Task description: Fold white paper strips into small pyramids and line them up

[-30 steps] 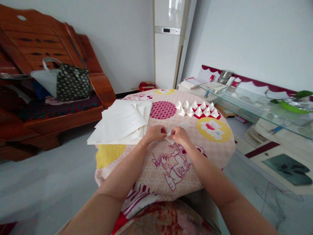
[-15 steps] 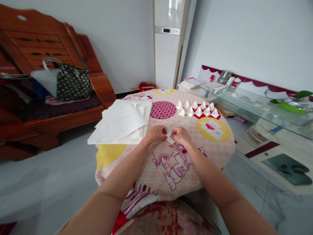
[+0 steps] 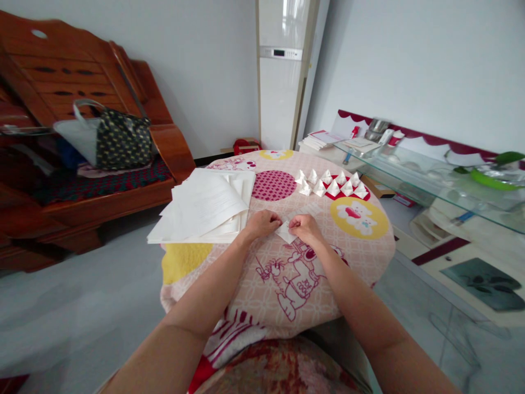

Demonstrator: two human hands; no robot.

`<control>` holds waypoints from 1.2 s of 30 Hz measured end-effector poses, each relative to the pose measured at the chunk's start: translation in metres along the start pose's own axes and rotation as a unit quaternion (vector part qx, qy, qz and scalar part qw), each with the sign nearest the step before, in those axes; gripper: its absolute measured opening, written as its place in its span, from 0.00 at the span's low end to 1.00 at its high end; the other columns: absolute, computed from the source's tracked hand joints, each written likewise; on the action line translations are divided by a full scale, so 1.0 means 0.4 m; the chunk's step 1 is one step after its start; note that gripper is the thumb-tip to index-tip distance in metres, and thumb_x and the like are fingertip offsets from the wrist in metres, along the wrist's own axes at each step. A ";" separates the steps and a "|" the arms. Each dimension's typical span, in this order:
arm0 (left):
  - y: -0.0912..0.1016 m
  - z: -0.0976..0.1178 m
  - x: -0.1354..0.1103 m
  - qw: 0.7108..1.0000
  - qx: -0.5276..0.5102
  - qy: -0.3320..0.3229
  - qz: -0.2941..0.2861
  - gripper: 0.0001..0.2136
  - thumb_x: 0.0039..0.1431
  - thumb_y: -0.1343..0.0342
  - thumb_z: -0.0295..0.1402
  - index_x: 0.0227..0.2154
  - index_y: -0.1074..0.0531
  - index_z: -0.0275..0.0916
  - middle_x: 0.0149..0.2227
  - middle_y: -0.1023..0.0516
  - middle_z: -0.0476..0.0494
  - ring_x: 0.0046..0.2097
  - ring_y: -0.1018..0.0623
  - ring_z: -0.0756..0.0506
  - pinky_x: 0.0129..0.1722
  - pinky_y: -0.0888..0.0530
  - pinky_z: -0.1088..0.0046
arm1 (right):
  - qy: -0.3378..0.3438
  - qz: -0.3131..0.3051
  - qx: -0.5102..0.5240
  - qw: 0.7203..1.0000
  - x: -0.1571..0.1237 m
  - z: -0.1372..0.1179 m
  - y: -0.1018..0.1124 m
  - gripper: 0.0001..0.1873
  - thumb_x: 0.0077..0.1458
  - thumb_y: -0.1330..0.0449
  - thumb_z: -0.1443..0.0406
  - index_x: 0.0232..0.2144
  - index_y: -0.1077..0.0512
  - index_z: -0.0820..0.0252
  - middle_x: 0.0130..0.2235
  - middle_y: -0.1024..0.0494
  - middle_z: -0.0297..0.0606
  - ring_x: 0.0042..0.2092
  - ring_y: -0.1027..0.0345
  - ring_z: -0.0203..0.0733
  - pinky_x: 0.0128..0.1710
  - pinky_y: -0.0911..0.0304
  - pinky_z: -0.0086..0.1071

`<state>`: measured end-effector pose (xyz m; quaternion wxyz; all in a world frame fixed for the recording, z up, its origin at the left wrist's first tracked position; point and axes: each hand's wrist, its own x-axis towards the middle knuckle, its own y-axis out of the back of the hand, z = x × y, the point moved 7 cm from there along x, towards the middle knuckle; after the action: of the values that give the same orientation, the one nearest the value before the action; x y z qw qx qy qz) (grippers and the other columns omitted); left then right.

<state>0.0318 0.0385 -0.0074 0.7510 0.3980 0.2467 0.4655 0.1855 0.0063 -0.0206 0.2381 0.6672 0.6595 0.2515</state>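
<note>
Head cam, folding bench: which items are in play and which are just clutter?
In play:
- small paper piece, pinched between left hand and right hand
- stack of white sheets
- row of folded paper shapes
- cloth-covered round table

Clutter:
- patterned bag on wooden bench
- glass shelf
- white appliance

Head-worn view, downward over table (image 3: 381,241)

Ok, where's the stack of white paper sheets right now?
The stack of white paper sheets lies on the round table's left edge in the head view, just left of the left hand, overhanging toward the wooden bench.
</note>
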 end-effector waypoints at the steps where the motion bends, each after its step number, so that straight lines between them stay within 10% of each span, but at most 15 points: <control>1: -0.004 0.006 0.001 1.000 0.013 0.009 0.005 0.12 0.58 0.45 0.32 0.36 0.16 0.37 0.32 0.18 0.44 0.33 0.24 0.46 0.34 0.33 0.73 | 0.000 -0.001 0.007 1.000 0.000 0.000 -0.001 0.06 0.44 0.36 0.74 0.25 0.22 0.60 0.26 0.21 0.33 0.29 0.30 0.37 0.30 0.39 0.27; 13: -0.022 -0.022 0.008 0.965 -0.254 0.059 0.026 0.12 0.54 0.40 0.34 0.18 0.30 0.36 0.16 0.36 0.55 0.22 0.38 0.54 0.24 0.42 0.77 | -0.015 0.120 0.067 0.990 -0.005 0.054 0.070 0.12 0.43 0.31 0.58 0.29 0.23 0.60 0.27 0.22 0.34 0.29 0.30 0.40 0.29 0.38 0.30; 20: -0.038 -0.002 0.002 0.912 -0.407 0.053 -0.011 0.11 0.57 0.40 0.36 0.24 0.32 0.36 0.20 0.30 0.53 0.23 0.33 0.55 0.24 0.37 0.80 | -0.026 0.057 0.289 0.955 -0.009 0.061 0.033 0.18 0.44 0.34 0.51 0.28 0.24 0.61 0.27 0.22 0.37 0.25 0.33 0.37 0.23 0.39 0.28; 36: -0.033 0.029 -0.005 0.929 -0.369 -0.012 -0.027 0.11 0.53 0.38 0.38 0.28 0.28 0.34 0.19 0.35 0.55 0.22 0.37 0.55 0.22 0.43 0.79 | 0.030 0.002 0.264 0.964 -0.015 0.032 0.017 0.16 0.46 0.36 0.53 0.25 0.26 0.61 0.23 0.28 0.32 0.25 0.37 0.36 0.24 0.44 0.28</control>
<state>0.0459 0.0292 -0.0118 0.8598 0.0919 0.0594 0.4988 0.1991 0.0003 -0.0260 0.0329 0.7001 0.7077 0.0891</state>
